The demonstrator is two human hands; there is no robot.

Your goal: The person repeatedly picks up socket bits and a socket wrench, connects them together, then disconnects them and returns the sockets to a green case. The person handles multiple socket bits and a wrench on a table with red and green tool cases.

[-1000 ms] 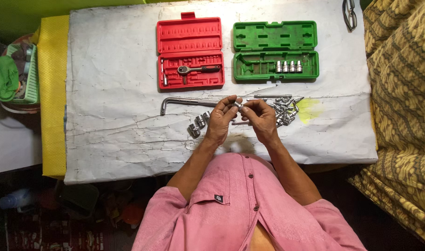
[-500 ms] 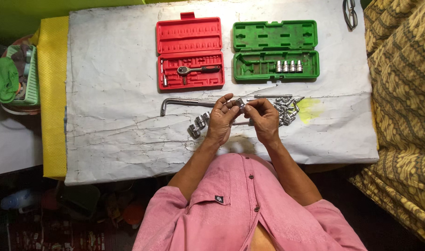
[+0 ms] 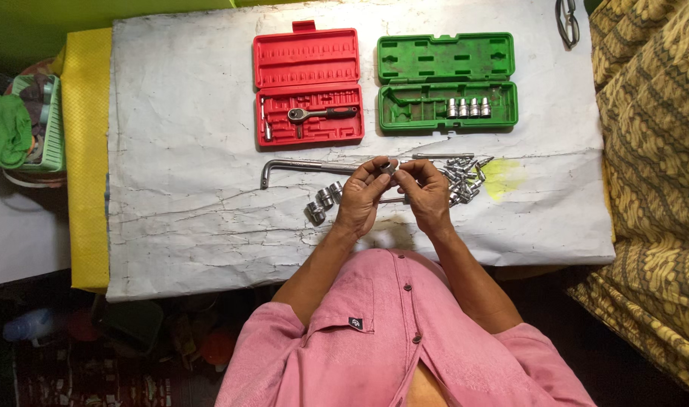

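My left hand (image 3: 362, 197) and my right hand (image 3: 427, 194) meet over the middle of the table, fingertips pinching one small steel socket (image 3: 390, 166) between them. A row of loose sockets (image 3: 323, 200) lies just left of my left hand. A pile of sockets and bits (image 3: 462, 177) lies just right of my right hand. An L-shaped steel bar (image 3: 299, 164) rests beyond my left hand. Behind it stand an open red case (image 3: 307, 84) holding a ratchet (image 3: 320, 114) and an open green case (image 3: 446, 81) with several sockets (image 3: 468, 107) seated in it.
Cracked white sheeting (image 3: 194, 151) covers the table, with a yellow edge strip (image 3: 84, 158) at the left. A green basket with cloth (image 3: 20, 124) sits far left. Scissors (image 3: 566, 21) lie at the back right. A patterned fabric (image 3: 653, 188) runs along the right.
Both hands have stayed together over the same spot, turning the small socket slightly between the fingertips. Nothing on the table has shifted.
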